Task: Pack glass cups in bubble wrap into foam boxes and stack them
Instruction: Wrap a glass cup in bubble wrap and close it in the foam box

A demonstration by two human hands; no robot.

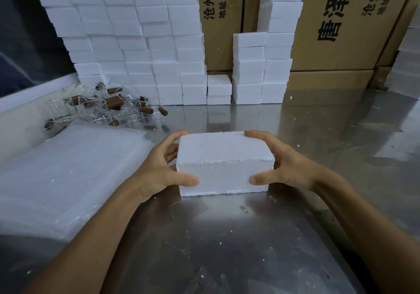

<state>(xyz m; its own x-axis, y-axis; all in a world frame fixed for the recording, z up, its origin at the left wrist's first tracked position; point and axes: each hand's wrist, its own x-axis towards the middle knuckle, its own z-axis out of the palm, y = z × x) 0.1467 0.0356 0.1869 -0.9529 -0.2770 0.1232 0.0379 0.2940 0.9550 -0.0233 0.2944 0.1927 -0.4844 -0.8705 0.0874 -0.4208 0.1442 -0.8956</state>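
A closed white foam box (223,164) stands on the steel table (227,237) in front of me. My left hand (159,168) grips its left end, thumb on the front face and fingers over the far top edge. My right hand (286,164) grips the right end the same way. A heap of glass cups with brown wooden handles (109,107) lies at the back left. A thick stack of bubble wrap sheets (68,175) lies to the left of the box.
A tall wall of white foam boxes (136,43) rises at the back, with shorter stacks (261,70) to its right. Brown cardboard cartons (341,32) stand behind them. White foam crumbs speckle the table.
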